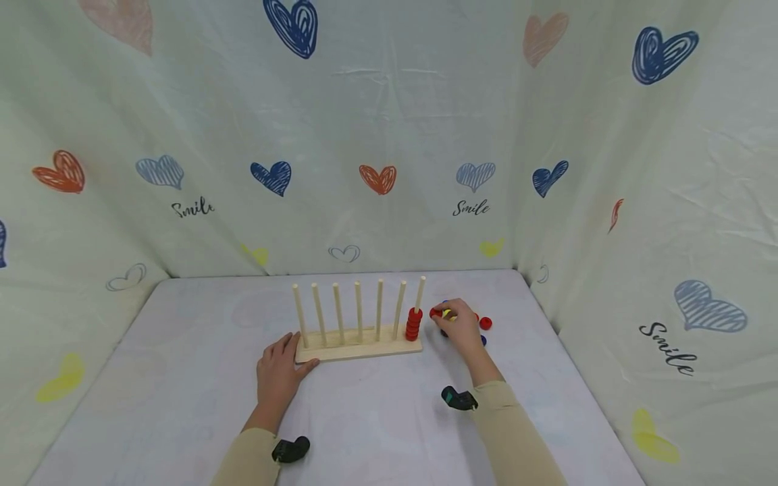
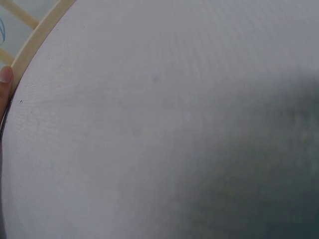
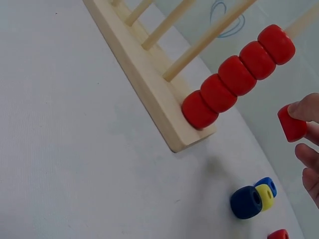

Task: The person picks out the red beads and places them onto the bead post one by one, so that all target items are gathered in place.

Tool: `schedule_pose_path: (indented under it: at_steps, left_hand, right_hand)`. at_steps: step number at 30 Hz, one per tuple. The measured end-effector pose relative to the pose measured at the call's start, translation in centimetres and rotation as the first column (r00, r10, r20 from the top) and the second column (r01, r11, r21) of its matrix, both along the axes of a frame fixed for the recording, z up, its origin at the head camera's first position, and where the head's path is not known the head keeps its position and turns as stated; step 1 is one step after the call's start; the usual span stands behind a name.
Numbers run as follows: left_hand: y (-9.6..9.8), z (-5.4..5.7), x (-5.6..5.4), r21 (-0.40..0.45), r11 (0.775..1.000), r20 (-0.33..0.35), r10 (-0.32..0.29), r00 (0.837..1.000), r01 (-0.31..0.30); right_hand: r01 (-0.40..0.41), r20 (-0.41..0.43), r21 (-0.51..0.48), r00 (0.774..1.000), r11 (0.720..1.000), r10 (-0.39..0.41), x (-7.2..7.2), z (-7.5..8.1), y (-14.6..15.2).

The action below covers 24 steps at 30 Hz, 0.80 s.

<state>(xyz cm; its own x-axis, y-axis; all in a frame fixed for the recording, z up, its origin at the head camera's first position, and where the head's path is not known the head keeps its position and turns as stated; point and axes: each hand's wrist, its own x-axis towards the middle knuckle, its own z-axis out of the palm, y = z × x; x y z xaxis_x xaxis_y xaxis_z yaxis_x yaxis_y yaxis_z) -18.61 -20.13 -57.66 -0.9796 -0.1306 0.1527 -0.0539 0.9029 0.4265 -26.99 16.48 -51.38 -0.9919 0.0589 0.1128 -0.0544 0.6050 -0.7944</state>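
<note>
A wooden peg rack [image 1: 365,348] with several upright pegs stands on the table. Several red beads [image 3: 219,92] are stacked on its rightmost peg. My left hand [image 1: 279,378] holds the rack's left end, thumb along the front edge and fingers at the end. In the left wrist view only a thumb tip [image 2: 5,77] shows beside the base's edge. Between thumb and fingers my right hand [image 1: 460,329] pinches a red bead [image 3: 291,123], raised off the table just right of the stack. The other pegs are bare.
Behind and below my right hand lie loose beads: a dark blue bead [image 3: 246,202], a yellow bead [image 3: 264,197], a blue bead [image 3: 269,183] and a red bead [image 1: 485,323]. A heart-print curtain [image 1: 389,121] rises behind the white table [image 1: 200,378] and along its sides.
</note>
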Motion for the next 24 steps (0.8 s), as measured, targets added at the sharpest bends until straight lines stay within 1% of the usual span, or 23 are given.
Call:
schedule_pose_path:
  at_steps: [4,10,17,24]
  left_hand:
    - [0.0,0.1,0.1,-0.002,1.0,-0.003,-0.002,1.0,0.002]
    - [0.0,0.2,0.1,0.001,1.0,0.003,-0.004,1.0,0.004]
    - [-0.1,0.1,0.1,0.009,1.0,0.003,-0.005,1.0,0.005]
    - [0.0,0.1,0.2,0.019,1.0,-0.008,-0.003,1.0,0.003]
  right_hand:
    - [-0.018,-0.004,-0.013,1.0,1.0,0.018,0.3,0.6,0.1]
    - [-0.062,-0.005,0.0,0.998,0.998,0.062,0.5,1.9,0.3]
    - [-0.094,0.043,0.012,0.995,0.996,0.093,0.5,3.4,0.4]
    - [-0.112,0.09,0.015,0.99,0.994,0.111,0.9,5.2,0.3]
